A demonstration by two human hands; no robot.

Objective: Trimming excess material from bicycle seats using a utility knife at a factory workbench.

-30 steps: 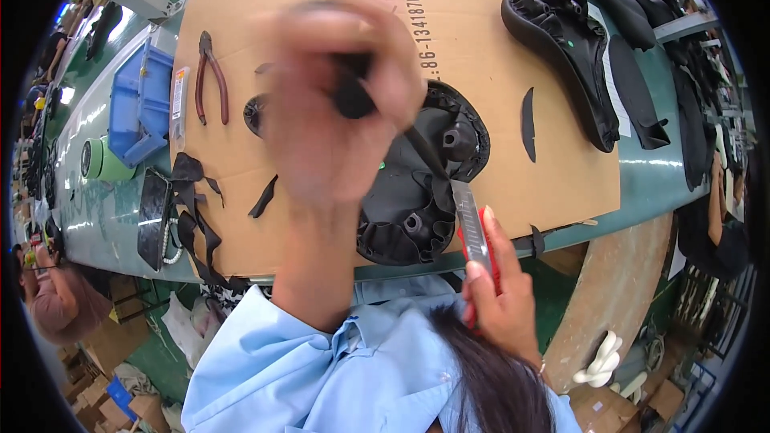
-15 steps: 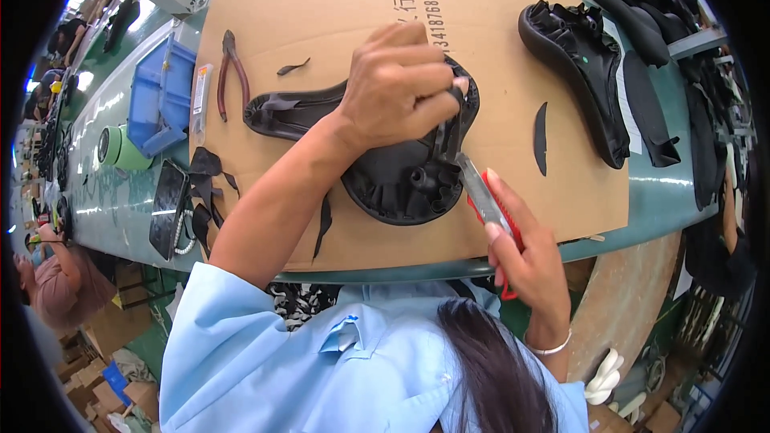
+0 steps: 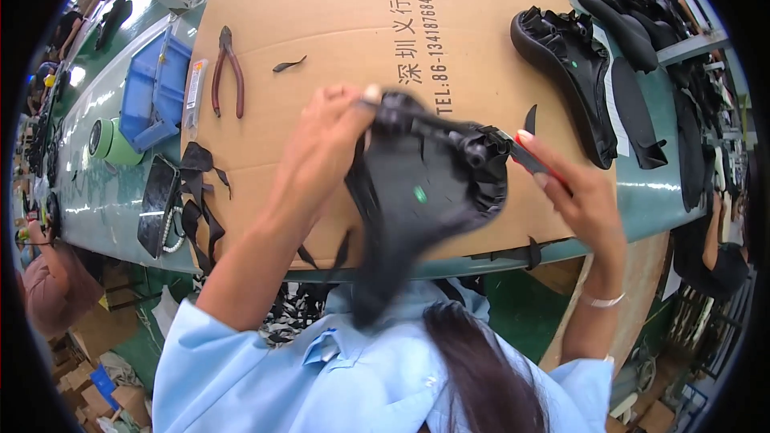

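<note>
A black bicycle saddle (image 3: 441, 184) is held with its underside up, its wide end away from me and its nose blurred toward my body. My left hand (image 3: 329, 124) is closed at its far left corner, fingertips pinching the edge. Gathered cover material runs along the rim. My right hand (image 3: 581, 192) is wrapped round a red utility knife (image 3: 542, 167), whose tip end is at the saddle's right rim. Whether the blade touches the cover cannot be made out. Under the saddle lies a sheet of brown cardboard (image 3: 265, 112).
At left lie pliers (image 3: 228, 72), a blue bin (image 3: 157, 96), a green container (image 3: 116, 143), a dark phone (image 3: 155, 207) and black scraps (image 3: 200, 180). A second upturned saddle (image 3: 565, 80) rests at right, beside a black cover piece (image 3: 636, 112). Other people work on both sides.
The saddle has turned from nose-left to nose-toward-me and come nearer. My left hand has moved left and nearer; my right hand with the knife has moved right and farther away.
</note>
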